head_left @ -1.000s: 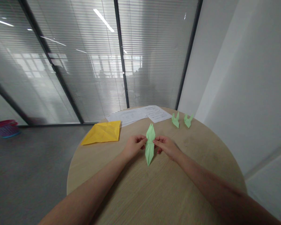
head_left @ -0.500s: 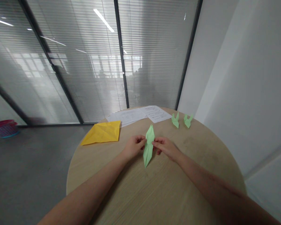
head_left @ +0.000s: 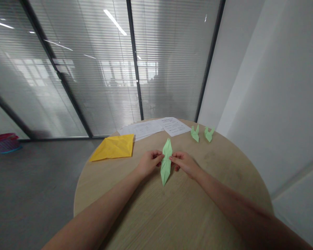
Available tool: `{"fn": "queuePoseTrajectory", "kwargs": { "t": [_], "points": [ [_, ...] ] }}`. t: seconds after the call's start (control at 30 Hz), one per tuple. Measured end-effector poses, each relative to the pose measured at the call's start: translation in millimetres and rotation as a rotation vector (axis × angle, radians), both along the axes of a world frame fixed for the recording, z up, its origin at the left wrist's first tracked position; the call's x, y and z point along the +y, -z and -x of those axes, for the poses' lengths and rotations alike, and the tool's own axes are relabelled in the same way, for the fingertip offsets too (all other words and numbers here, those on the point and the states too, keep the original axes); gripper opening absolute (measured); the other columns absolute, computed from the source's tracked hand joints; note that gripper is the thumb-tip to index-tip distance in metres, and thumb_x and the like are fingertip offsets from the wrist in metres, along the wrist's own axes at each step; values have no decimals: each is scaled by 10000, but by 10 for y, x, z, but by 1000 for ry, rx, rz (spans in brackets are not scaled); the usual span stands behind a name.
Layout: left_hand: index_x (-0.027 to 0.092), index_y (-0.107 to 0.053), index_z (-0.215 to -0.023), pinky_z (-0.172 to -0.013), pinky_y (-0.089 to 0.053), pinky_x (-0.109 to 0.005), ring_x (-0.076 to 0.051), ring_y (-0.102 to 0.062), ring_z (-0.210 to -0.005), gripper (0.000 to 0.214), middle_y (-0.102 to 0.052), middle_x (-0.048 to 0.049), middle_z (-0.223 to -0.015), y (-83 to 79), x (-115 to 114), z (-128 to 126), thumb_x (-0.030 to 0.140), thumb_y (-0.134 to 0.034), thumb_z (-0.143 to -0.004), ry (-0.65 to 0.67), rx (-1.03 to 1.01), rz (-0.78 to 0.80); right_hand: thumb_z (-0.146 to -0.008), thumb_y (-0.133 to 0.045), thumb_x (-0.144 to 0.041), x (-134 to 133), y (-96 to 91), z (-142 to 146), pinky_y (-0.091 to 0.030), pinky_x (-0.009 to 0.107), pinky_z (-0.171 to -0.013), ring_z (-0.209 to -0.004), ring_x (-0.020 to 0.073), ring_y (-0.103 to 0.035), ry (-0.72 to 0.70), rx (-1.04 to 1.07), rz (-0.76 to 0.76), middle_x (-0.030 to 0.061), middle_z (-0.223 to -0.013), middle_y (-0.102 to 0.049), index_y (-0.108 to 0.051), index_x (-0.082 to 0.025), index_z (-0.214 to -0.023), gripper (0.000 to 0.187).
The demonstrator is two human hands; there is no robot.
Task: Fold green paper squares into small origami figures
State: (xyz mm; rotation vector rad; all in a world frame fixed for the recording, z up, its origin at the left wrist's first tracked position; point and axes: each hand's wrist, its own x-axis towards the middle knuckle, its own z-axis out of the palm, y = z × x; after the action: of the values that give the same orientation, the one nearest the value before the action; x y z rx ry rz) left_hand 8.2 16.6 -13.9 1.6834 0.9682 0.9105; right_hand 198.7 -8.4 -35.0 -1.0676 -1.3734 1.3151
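Observation:
A light green folded paper (head_left: pixel 166 165), long and pointed at both ends, is held above the middle of the table. My left hand (head_left: pixel 150 162) pinches its left edge near the waist between thumb and fingers. Opposite it, my right hand (head_left: pixel 184 162) grips the right edge the same way, some fingers tucked behind the paper. Two finished-looking green origami figures, one on the left (head_left: pixel 195 133) and one on the right (head_left: pixel 209 134), stand farther back on the right.
The round wooden table (head_left: pixel 156 215) carries a yellow folded paper packet (head_left: pixel 114 147) at left and white printed sheets (head_left: pixel 143 129) at the back. Behind it rises a glass partition with blinds (head_left: pixel 169 76). A red and blue basket (head_left: pixel 5 142) sits on the floor at far left.
The green paper's lower tip has swung slightly right, so the paper is more upright. Both hands keep their hold in nearly the same place.

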Motion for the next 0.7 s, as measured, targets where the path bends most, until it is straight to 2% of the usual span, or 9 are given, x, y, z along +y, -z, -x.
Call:
{"fn": "queuePoseTrajectory", "kwargs": {
  "t": [0.17,0.27,0.4,0.47,0.6,0.7],
  "points": [
    [176,-558,-972,-521,-483,-250,-122,-561,-502,340,-594,34,-595,-40,-55,-27,421,-667,-763,-79,-47,17,-709,-729,-477,1,15,-3,-402,209,-468,-563,101,-515,17,29,-5,24,-731,-632,-647,-168,-793,331],
    [185,-550,-875,-520,-480,-245,-135,-579,-550,222,-609,17,-644,-24,-69,-39,361,-642,-775,-95,-10,-50,-705,-738,-466,-19,17,28,-438,210,-504,-631,115,-538,8,71,-23,20,-781,-629,-647,-182,-836,325],
    [175,-632,-759,-656,-485,-262,-161,-607,-719,91,-665,-32,-759,-16,-84,-48,264,-619,-769,-93,101,-268,-696,-752,-437,-64,-4,110,-495,251,-603,-692,140,-589,-19,114,-61,26,-823,-657,-658,-201,-859,302],
    [177,-669,-766,-688,-477,-268,-168,-602,-746,98,-682,-37,-778,-36,-101,-55,258,-613,-771,-94,139,-311,-697,-748,-427,-79,-19,140,-508,275,-658,-725,155,-614,-19,118,-85,29,-832,-674,-668,-207,-865,288],
    [173,-688,-845,-688,-470,-272,-167,-599,-742,134,-694,-44,-799,-55,-112,-72,245,-597,-779,-104,112,-271,-688,-740,-411,-70,-36,132,-508,279,-634,-715,159,-627,16,105,-72,37,-839,-688,-685,-201,-872,285],
    [165,-648,-1004,-658,-474,-264,-166,-621,-753,234,-698,-60,-849,-20,-81,-72,215,-586,-784,-116,-8,-185,-665,-748,-375,-36,-28,87,-493,272,-586,-639,138,-606,74,121,-46,38,-823,-682,-685,-189,-864,280]
  ]
}}
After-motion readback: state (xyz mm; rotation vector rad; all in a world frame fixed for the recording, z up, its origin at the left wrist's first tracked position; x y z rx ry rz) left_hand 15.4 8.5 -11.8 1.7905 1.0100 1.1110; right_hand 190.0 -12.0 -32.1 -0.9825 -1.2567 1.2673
